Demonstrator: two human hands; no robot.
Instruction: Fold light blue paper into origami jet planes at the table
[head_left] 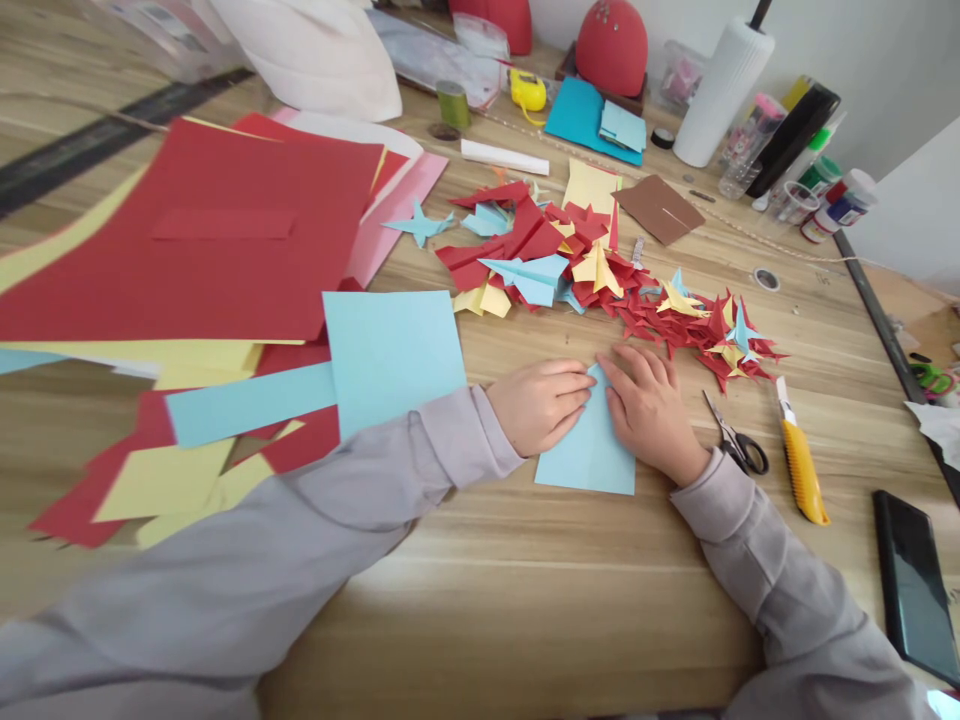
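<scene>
A light blue sheet of paper (586, 465) lies on the table in front of me, with its top end folded in toward a point. My left hand (544, 405) grips the paper's upper left edge, fingers pressed together. From the other side, my right hand (652, 410) holds the upper right edge, fingertips close to the left ones and partly hiding the fold. Just beyond my hands is a pile of folded red, yellow and blue paper planes and stars (532, 275). Black scissors (739, 440) and a yellow utility knife (802, 465) lie right of my right hand.
Large red sheets (247, 280) and a blue square sheet (394, 350) are stacked at the left, over yellow and red scraps. A phone (913, 580) lies at the right edge. Toward the back stand a white bottle (724, 95), a yellow tape measure (528, 90) and several small containers.
</scene>
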